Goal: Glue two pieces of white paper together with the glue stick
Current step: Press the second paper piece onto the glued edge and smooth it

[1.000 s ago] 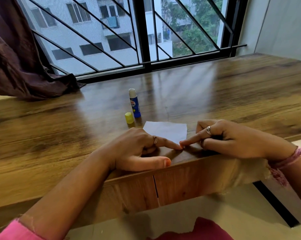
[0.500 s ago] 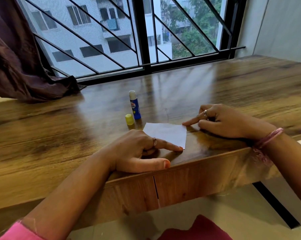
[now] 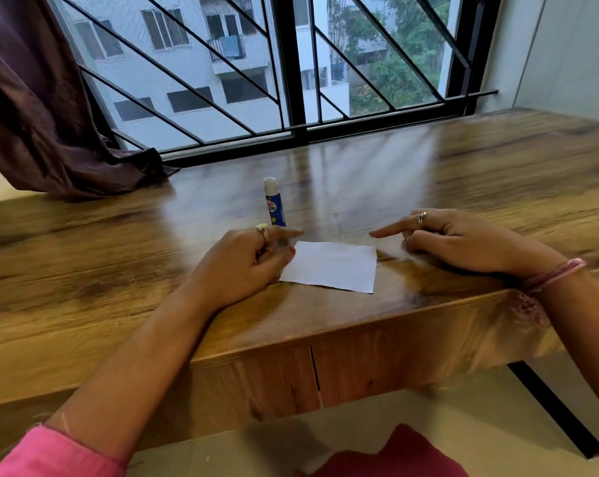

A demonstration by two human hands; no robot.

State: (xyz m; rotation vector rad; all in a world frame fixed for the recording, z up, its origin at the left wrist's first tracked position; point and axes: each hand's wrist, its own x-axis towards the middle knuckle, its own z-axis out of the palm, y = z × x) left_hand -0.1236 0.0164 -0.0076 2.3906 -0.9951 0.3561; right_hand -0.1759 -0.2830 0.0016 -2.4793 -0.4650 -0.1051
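Observation:
A white paper (image 3: pixel 329 266) lies flat on the wooden desk (image 3: pixel 463 173), close to its front edge. It looks like a single rectangle, and I cannot tell separate layers. A blue glue stick (image 3: pixel 274 204) stands upright and uncapped just behind the paper's left corner. My left hand (image 3: pixel 243 266) rests at the paper's left edge with the index finger stretched out toward the glue stick's base, the thumb tip at the paper's corner and the other fingers curled. My right hand (image 3: pixel 463 242) rests on the desk right of the paper. Its index finger points left above the paper's far right corner and it holds nothing.
A barred window (image 3: pixel 291 80) runs along the desk's far edge. A dark curtain (image 3: pixel 32 115) hangs at the left and bunches onto the desk corner. Two drawer fronts (image 3: pixel 360 366) sit below the front edge. A yellow cap seen earlier is hidden behind my left hand.
Both index fingers have left the paper's near edge. My left hand moved forward to the paper's left corner, covering the yellow cap. My right hand slid back and to the right.

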